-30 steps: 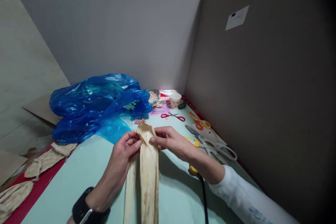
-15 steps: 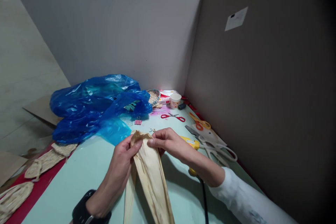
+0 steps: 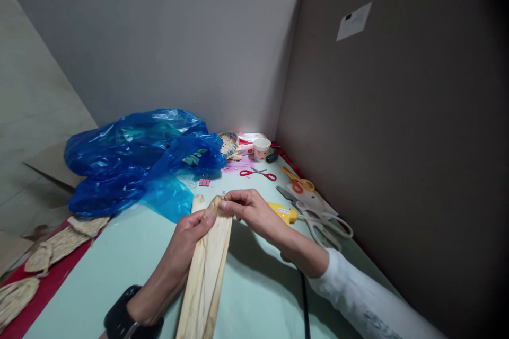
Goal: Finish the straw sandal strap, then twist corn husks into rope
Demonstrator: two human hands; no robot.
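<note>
A long, pale, dried husk-like strip (image 3: 210,275) hangs from both hands down toward the front of the table. My left hand (image 3: 191,233) pinches it near its top end, thumb on the upper face. At the gathered, crinkled tip, my right hand (image 3: 244,209) grips the strip's right corner between thumb and fingers. A second layer of the strip shows behind, its end sticking up just left of the tip. The undersides of my fingers are hidden. Behind my right wrist lies a yellow glue gun (image 3: 282,213), partly covered, with a black cord (image 3: 305,302) running forward.
A crumpled blue plastic bag (image 3: 143,153) fills the back left. Further back are a pink binder clip (image 3: 204,183), red scissors (image 3: 258,174), a paper cup (image 3: 261,150) and a woven basket (image 3: 228,144). Orange scissors (image 3: 298,180) and large white-handled scissors (image 3: 324,222) lie right. Braided pieces (image 3: 59,249) line the left edge.
The hanging strip has swung left and its layers now lie closer together. My right fingers have shifted to the tip, which looks more bunched. The view has moved slightly right.
</note>
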